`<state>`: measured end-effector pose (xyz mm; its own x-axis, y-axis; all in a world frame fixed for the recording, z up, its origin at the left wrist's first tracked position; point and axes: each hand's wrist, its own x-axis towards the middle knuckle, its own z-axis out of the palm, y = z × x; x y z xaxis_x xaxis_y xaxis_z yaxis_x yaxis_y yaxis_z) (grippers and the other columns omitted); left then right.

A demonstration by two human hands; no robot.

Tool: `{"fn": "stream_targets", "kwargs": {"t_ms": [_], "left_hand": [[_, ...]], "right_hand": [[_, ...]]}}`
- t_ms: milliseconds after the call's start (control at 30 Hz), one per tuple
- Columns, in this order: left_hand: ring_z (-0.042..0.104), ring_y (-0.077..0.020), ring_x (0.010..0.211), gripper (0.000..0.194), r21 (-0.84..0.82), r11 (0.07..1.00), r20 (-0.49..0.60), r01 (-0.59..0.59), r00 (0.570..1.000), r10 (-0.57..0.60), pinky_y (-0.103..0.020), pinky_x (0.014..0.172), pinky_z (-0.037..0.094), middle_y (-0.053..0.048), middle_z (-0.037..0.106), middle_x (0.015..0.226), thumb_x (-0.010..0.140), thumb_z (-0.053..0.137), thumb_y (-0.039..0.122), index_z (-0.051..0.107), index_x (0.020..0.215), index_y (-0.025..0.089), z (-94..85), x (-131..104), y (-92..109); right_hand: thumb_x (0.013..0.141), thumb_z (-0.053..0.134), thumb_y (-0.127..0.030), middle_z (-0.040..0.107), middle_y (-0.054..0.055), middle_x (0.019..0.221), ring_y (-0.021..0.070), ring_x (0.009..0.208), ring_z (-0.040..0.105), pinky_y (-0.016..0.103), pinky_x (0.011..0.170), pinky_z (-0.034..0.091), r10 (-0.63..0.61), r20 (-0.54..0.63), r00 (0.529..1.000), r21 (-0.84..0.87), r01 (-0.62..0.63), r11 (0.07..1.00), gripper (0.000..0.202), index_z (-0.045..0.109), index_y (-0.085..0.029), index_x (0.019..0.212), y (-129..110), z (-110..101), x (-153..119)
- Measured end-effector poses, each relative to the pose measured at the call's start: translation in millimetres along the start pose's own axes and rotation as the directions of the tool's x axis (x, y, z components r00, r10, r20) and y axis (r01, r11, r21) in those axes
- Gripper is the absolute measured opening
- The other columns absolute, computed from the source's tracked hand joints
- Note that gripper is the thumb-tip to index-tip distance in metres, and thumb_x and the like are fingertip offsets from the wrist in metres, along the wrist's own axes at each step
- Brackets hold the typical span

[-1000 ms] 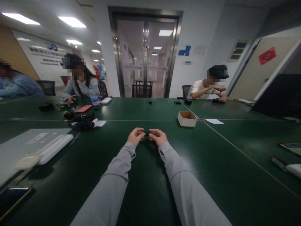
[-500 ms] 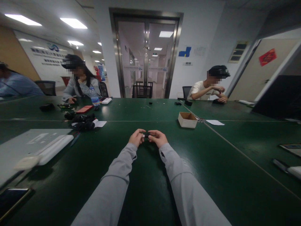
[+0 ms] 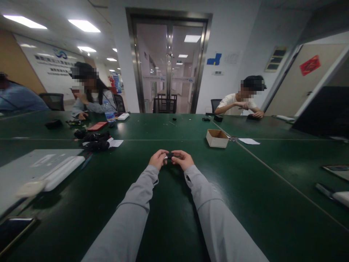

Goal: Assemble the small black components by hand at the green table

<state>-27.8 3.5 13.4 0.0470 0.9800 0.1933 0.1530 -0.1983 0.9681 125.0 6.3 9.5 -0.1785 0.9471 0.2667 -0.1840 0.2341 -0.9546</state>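
Note:
Between my two hands is a small black piece with a silvery end (image 3: 169, 156), shaped much like a USB stick but too small to name surely. My left hand (image 3: 157, 159) pinches its silvery end between thumb and fingers. From the other side, my right hand (image 3: 185, 159) grips the black end with closed fingertips. Both hands are raised slightly or rest close over the dark green table (image 3: 174, 203), and the fingers hide part of the piece.
An open cardboard box (image 3: 217, 139) stands right of my hands, near a white paper (image 3: 249, 141). To the left lie a silver laptop (image 3: 35, 163), black gear (image 3: 95, 141) and a water bottle (image 3: 109, 113). A phone (image 3: 15, 233) is near left. Several people sit across the table.
My hands stay almost where they were; the black piece between them looks slightly turned, showing more of its black body. Across the table, two people have shifted their arms.

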Motion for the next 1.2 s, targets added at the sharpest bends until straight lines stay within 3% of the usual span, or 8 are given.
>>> {"fn": "stream_targets", "kwargs": {"t_ms": [433, 533, 633, 700, 867, 1000, 1100, 1200], "left_hand": [[0.042, -0.0071, 0.042, 0.027, -0.038, 0.999, -0.006, 0.000, 1.000, 0.000, -0.017, 0.040, 0.032, 0.002, 0.052, 0.056, 0.069, 0.045, 0.028, 0.057, 0.089, 0.017, 0.9, -3, 5], [0.044, -0.0079, 0.047, 0.025, -0.001, 0.999, -0.066, -0.041, 0.997, 0.041, -0.017, 0.042, 0.033, 0.001, 0.052, 0.059, 0.069, 0.049, 0.034, 0.057, 0.084, 0.016, 1.6, -3, 3], [0.046, -0.0091, 0.052, 0.028, 0.184, 0.980, -0.085, -0.072, 0.992, 0.088, -0.019, 0.049, 0.037, 0.002, 0.051, 0.058, 0.064, 0.059, 0.041, 0.057, 0.077, 0.017, 2.4, -4, 0], [0.047, -0.0100, 0.053, 0.030, 0.286, 0.956, -0.070, -0.065, 0.994, 0.088, -0.020, 0.053, 0.038, 0.003, 0.051, 0.056, 0.060, 0.063, 0.043, 0.057, 0.076, 0.017, 2.8, -5, 1], [0.052, -0.0120, 0.056, 0.033, 0.307, 0.951, -0.041, -0.030, 0.998, 0.045, -0.021, 0.054, 0.038, 0.000, 0.057, 0.059, 0.069, 0.052, 0.050, 0.057, 0.070, 0.018, 7.0, -18, 11], [0.054, -0.0135, 0.054, 0.038, 0.290, 0.956, -0.001, 0.046, 0.999, -0.048, -0.022, 0.051, 0.039, -0.001, 0.058, 0.057, 0.080, 0.035, 0.048, 0.058, 0.074, 0.019, 12.0, -33, 26], [0.055, -0.0139, 0.055, 0.031, 0.352, 0.936, 0.222, 0.018, 0.970, -0.102, -0.023, 0.053, 0.040, -0.002, 0.061, 0.063, 0.075, 0.045, 0.046, 0.060, 0.074, 0.020, -5.1, -50, 49], [0.056, -0.0165, 0.064, 0.027, 0.500, 0.860, 0.323, -0.097, 0.943, -0.081, -0.025, 0.061, 0.041, -0.003, 0.063, 0.071, 0.063, 0.060, 0.047, 0.065, 0.074, 0.023, -59.0, -84, 85]], "right_hand": [[0.056, 0.072, -0.031, 0.062, 0.005, 0.079, 0.0154, 0.059, 0.059, 0.028, 0.055, 0.050, 0.013, -0.026, 1.000, -0.037, -0.014, 0.999, 0.040, 0.060, -0.015, 0.090, 1, 3, 0], [0.056, 0.071, -0.026, 0.062, 0.002, 0.071, 0.0149, 0.058, 0.057, 0.028, 0.057, 0.049, 0.011, -0.044, 0.999, -0.268, -0.022, 0.963, 0.028, 0.061, -0.016, 0.079, -1, 7, -2], [0.055, 0.070, -0.020, 0.060, 0.000, 0.063, 0.0154, 0.059, 0.055, 0.029, 0.061, 0.047, -0.059, -0.025, 0.998, -0.584, 0.034, 0.811, 0.014, 0.061, -0.017, 0.066, -4, 12, -5], [0.057, 0.068, -0.018, 0.059, -0.002, 0.062, 0.0158, 0.059, 0.055, 0.028, 0.060, 0.047, -0.099, -0.012, 0.995, -0.656, 0.067, 0.752, 0.012, 0.062, -0.019, 0.067, -4, 14, -6], [0.061, 0.065, -0.015, 0.060, -0.001, 0.067, 0.0113, 0.044, 0.054, 0.021, 0.039, 0.045, 0.061, -0.104, 0.993, -0.391, -0.097, 0.915, 0.022, 0.057, -0.017, 0.081, -2, 22, -11], [0.057, 0.072, -0.023, 0.057, -0.003, 0.058, 0.0096, 0.033, 0.049, 0.017, 0.027, 0.036, 0.134, -0.166, 0.977, -0.262, -0.174, 0.949, 0.032, 0.047, -0.018, 0.077, -8, 24, -21], [0.051, 0.075, -0.033, 0.054, -0.006, 0.051, 0.0109, 0.032, 0.048, 0.017, 0.026, 0.034, 0.138, -0.174, 0.975, -0.241, -0.178, 0.954, 0.044, 0.039, -0.020, 0.072, -23, 12, -41], [0.049, 0.074, -0.042, 0.055, -0.004, 0.054, 0.0124, 0.036, 0.051, 0.018, 0.030, 0.035, 0.185, -0.113, 0.976, -0.258, -0.209, 0.943, 0.047, 0.038, -0.020, 0.069, -51, -17, -78]]}}
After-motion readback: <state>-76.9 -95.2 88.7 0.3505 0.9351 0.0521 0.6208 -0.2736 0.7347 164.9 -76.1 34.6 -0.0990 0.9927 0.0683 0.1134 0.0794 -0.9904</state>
